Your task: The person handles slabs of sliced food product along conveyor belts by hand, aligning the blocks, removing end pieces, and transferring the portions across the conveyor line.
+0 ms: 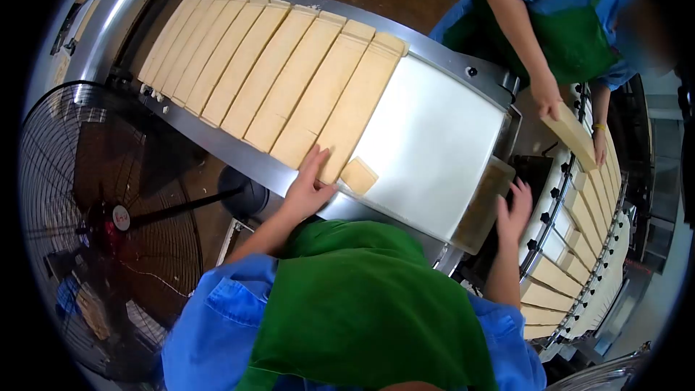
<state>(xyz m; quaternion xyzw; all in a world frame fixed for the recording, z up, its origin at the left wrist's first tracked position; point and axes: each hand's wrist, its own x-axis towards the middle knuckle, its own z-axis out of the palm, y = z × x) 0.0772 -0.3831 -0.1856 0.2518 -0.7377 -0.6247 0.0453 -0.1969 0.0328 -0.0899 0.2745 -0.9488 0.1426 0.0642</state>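
Observation:
Long pale-yellow slabs that look like dough (pixel 365 108) lie side by side across a white conveyor belt (pixel 438 137). My left hand (pixel 308 187) is at the near ends of the last slabs, its fingertips touching them and its thumb held apart. Just right of it, a small square piece of the same dough (pixel 359 175) lies on the bare belt. My right hand (pixel 514 213) is raised with spread fingers and holds nothing. It is beside a flat, dull tray-like plate (pixel 483 206) at the right end of the belt.
Across the belt, a co-worker in a green apron (pixel 565 47) holds a slab (pixel 570 134) over a second, curved conveyor (pixel 539 282) loaded with slabs. A large caged fan (pixel 108 228) stands at the left. A metal rail (pixel 268 177) runs along the belt's near edge.

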